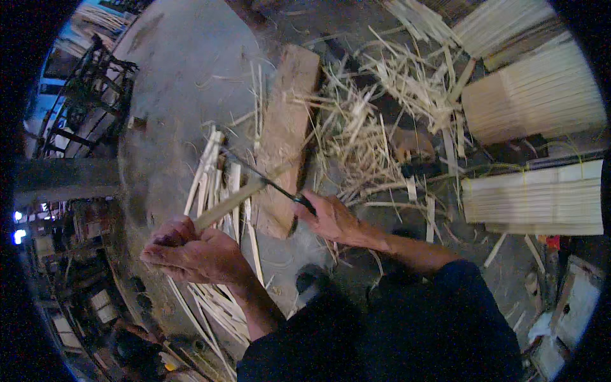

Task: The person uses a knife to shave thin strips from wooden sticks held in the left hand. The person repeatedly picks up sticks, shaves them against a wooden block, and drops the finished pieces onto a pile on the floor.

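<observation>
My left hand [202, 254] is closed around the near end of a flat, pale wooden strip [228, 206], possibly bamboo. The strip slants up and right over a thick wooden block [290, 83] lying on the floor. In my right hand [334, 219], fingers wrapped round its dark handle, is a knife [278, 187]. Its long thin blade points up and left and crosses the strip near the block's left edge. Whether the blade cuts into the strip or only rests on it, I cannot tell. Loose pale strips [205, 169] lie on the floor just beyond my left hand.
A tangled heap of shavings [366, 149] lies right of the block. Stacked bundles of pale slats [534, 197] stand along the right side. More strips [219, 309] lie below my left forearm. A dark frame-like object [89, 95] is at the far left.
</observation>
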`<state>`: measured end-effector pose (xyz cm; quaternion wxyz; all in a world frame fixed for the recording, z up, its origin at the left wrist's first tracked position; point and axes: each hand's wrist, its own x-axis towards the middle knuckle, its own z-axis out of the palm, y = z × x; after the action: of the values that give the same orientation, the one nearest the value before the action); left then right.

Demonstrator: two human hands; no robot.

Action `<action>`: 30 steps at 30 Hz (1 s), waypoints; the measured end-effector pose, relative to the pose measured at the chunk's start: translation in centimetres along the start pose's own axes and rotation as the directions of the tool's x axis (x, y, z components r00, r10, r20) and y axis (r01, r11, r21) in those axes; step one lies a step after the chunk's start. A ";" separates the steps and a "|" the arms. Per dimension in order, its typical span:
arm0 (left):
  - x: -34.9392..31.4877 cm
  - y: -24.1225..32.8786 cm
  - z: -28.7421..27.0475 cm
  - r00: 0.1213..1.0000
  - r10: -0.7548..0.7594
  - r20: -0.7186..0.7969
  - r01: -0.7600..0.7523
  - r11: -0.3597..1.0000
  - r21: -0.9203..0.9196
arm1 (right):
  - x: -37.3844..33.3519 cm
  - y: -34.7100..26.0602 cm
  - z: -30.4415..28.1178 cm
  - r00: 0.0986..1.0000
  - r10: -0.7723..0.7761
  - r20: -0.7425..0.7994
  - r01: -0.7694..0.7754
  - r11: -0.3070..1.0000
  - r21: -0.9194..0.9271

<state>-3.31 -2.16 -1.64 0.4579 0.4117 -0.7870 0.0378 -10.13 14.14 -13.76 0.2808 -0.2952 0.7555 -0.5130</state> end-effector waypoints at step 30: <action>0.3 -11.3 -7.3 0.835 -0.046 0.548 0.243 0.925 -0.293 | 0.5 11.6 1.8 0.967 0.209 -0.144 -0.239 0.941 -0.239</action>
<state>9.38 -6.57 -0.81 0.2894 0.3767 -0.8426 -0.2537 -10.95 16.16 -25.36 0.2524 -0.2105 0.8588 -0.3931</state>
